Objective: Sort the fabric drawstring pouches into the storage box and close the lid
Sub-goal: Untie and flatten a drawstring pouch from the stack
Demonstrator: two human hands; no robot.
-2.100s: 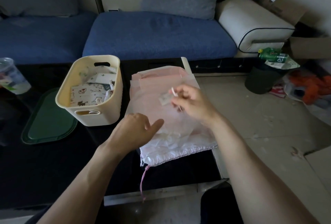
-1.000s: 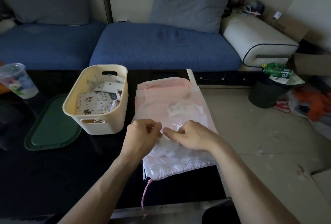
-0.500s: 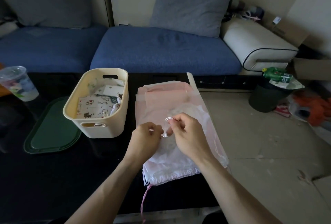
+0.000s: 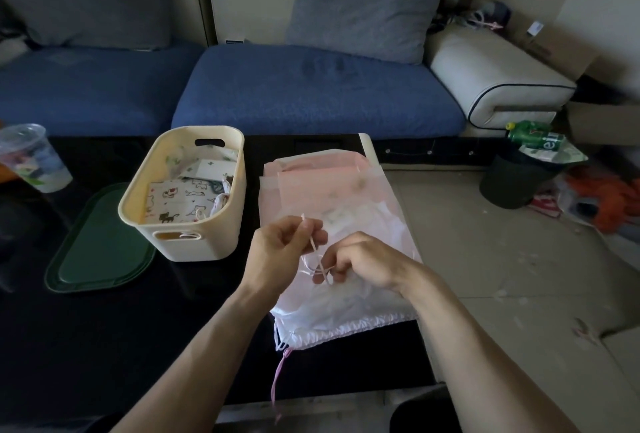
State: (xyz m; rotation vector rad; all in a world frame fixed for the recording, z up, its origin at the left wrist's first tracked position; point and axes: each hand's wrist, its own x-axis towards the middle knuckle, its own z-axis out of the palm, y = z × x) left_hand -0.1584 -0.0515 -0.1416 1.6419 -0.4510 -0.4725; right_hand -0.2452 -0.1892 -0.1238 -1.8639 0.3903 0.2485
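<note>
Here both hands work above a stack of pale pouches lying on the right part of the black table. The left hand has its fingers curled and pinches a thin white cord between thumb and fingertips, holding one end up. The right hand, just to the right and slightly nearer, also has curled fingers and grips the lower loops of the same cord close over the top pouch. The stack is white at the near end, where a gathered hem shows and a pink cord hangs over the table's near edge, and pink at the far end. To the left of the stack, close beside it, stands a cream storage box without its lid, holding several printed pouches with small cat figures. Left of the box a green lid lies flat on the table. At the far left edge stands a clear plastic cup. Beyond the table runs a blue sofa with a grey cushion. On the floor to the right a dark bin carries a green bottle on top.
</note>
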